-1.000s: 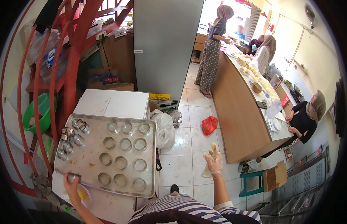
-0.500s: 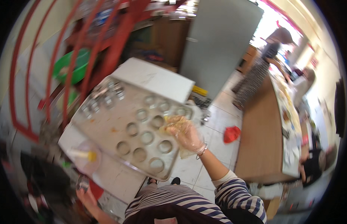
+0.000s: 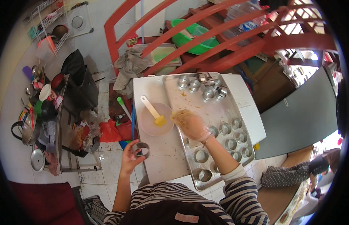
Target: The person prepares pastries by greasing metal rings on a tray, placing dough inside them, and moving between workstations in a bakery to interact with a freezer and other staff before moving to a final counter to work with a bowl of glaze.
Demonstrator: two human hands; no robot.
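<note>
In my left hand (image 3: 128, 159) is a metal ring mold (image 3: 141, 150), pinched between thumb and fingers beside the table's left edge. My right hand (image 3: 193, 126) wears a clear plastic glove and hovers over the left rim of a metal baking tray (image 3: 204, 112). Its fingers are bunched, yellowish at the tips; what they hold, if anything, is hidden. Left of them sits a shallow round pinkish dish (image 3: 146, 125) with a white-handled yellow brush (image 3: 153, 110) across it. Several ring molds (image 3: 201, 155) stand spaced on the tray's near part, and others (image 3: 208, 93) crowd its far end.
The tray rests on a white table (image 3: 159, 161). Red railings (image 3: 155, 63) and a green basin (image 3: 193, 37) lie beyond. At left stands a rack of kitchenware (image 3: 50, 108) with a black bin (image 3: 84, 88). Another person (image 3: 287, 174) is at a counter on the right.
The view has swung to the left. My left hand has come up beside the table with the ring mold in it. My right hand has moved from the rings towards the dish.
</note>
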